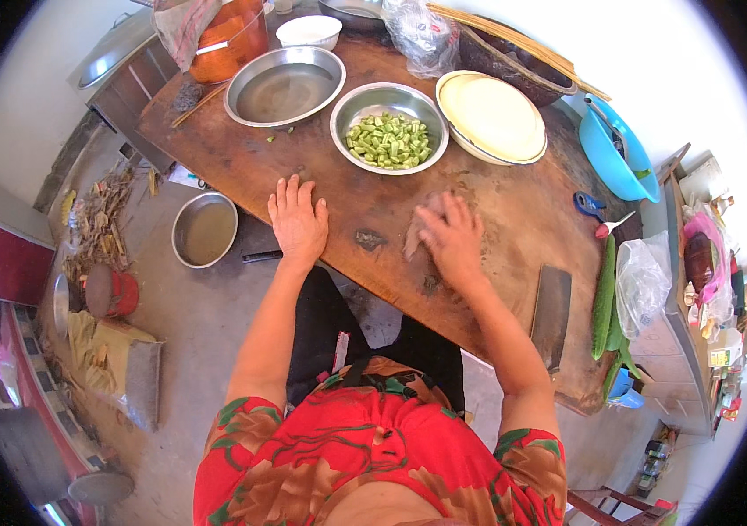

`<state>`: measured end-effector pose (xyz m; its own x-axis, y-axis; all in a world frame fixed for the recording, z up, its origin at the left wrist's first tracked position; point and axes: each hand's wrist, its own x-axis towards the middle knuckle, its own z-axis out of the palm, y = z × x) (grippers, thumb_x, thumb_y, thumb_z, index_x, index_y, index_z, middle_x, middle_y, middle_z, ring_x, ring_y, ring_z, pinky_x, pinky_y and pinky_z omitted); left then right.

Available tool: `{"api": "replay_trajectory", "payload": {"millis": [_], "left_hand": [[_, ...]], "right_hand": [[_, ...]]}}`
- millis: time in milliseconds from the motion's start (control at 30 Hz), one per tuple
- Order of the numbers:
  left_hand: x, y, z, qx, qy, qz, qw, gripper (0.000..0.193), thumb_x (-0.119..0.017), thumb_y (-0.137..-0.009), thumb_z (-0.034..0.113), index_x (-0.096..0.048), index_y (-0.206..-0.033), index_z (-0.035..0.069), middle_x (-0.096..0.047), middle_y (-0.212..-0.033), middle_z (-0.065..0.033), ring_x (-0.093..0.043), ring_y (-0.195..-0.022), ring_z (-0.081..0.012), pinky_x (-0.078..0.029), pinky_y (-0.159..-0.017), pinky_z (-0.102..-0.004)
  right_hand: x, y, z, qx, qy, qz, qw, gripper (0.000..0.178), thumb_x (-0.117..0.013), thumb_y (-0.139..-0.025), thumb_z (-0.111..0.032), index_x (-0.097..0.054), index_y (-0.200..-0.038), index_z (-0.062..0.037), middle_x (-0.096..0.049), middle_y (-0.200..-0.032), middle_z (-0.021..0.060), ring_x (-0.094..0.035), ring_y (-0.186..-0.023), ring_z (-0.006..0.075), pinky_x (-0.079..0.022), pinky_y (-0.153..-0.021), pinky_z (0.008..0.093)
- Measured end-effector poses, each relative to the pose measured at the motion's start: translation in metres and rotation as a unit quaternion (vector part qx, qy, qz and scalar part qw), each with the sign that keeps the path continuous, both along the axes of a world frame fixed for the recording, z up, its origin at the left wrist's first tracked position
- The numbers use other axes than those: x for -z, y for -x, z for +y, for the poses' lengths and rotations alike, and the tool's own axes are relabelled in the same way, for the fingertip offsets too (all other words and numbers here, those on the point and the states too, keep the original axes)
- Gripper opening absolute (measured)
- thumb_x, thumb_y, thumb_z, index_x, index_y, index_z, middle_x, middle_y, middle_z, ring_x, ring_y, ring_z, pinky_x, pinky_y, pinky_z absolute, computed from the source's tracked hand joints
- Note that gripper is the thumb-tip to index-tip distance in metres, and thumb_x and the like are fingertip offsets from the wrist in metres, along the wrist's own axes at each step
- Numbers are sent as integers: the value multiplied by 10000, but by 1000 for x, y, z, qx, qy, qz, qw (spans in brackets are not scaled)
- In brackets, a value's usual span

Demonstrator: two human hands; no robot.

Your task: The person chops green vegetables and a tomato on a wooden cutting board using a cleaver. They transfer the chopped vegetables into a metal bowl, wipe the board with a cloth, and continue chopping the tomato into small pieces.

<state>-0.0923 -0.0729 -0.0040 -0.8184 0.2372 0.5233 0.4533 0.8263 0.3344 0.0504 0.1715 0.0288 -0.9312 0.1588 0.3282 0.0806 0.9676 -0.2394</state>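
Observation:
My left hand [298,217] lies flat near the front edge of the wooden table [505,228], fingers spread, holding nothing. My right hand [454,235] is slightly blurred and presses on the tabletop to the right of it. A brownish cloth-like patch [412,237] shows beside its thumb; its exact kind is hard to make out. Beyond both hands stands a steel bowl [345,140] with chopped green vegetable pieces [388,140]. A dark, damp-looking spot [369,238] lies between my hands. A few green bits [272,138] lie near the wide steel basin [242,105] of liquid.
A pale lid [492,114] covers a bowl beside the steel one. On the right lie a dark rectangular slab [551,317], long green cucumbers [603,298], a plastic bag [642,279] and a blue-handled tool [588,205]. Below the left edge stands a metal pan [204,230] of liquid.

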Motion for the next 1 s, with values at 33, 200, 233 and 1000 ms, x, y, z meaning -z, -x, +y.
{"api": "replay_trajectory", "payload": {"millis": [33, 200, 233, 1000], "left_hand": [[0, -1, 0, 0, -2, -2, 1000, 369, -594, -890, 236, -568, -1225, 83, -501, -1390, -156, -396, -1346, -373, -268, -1121, -527], [-1, 0, 3, -5, 1, 2, 1000, 377, -612, -873, 238, -575, -1213, 81, -512, -1373, -152, -391, -1345, -367, -263, -1125, -525], [-1, -1, 4, -6, 2, 3, 1000, 376, -612, -872, 237, -575, -1212, 81, -513, -1373, -152, -391, -1345, -367, -263, -1125, -524], [4, 3, -1, -3, 4, 36, 999, 361, -603, -890, 266, -577, -1213, 106, -530, -1363, -129, -431, -1322, -348, -292, -1104, -503]], "right_hand": [[0, 5, 11, 36, -9, 2, 999, 405, -662, -878, -287, -613, -1280, -275, -373, -1509, 145, -327, -1388, 369, -257, -1099, 588], [11, 40, 45, 174, 13, 38, 984, 427, -641, -893, -282, -585, -1313, -230, -327, -1509, 238, -279, -1388, 455, -231, -1106, 601], [13, 48, 42, 194, 19, 34, 980, 435, -639, -894, -284, -579, -1320, -218, -317, -1507, 258, -267, -1386, 476, -223, -1109, 605], [-11, -5, 141, 21, -35, -52, 998, 509, -632, -858, -100, -570, -1334, -269, -449, -1453, 143, -389, -1351, 389, -345, -1086, 495]]}}
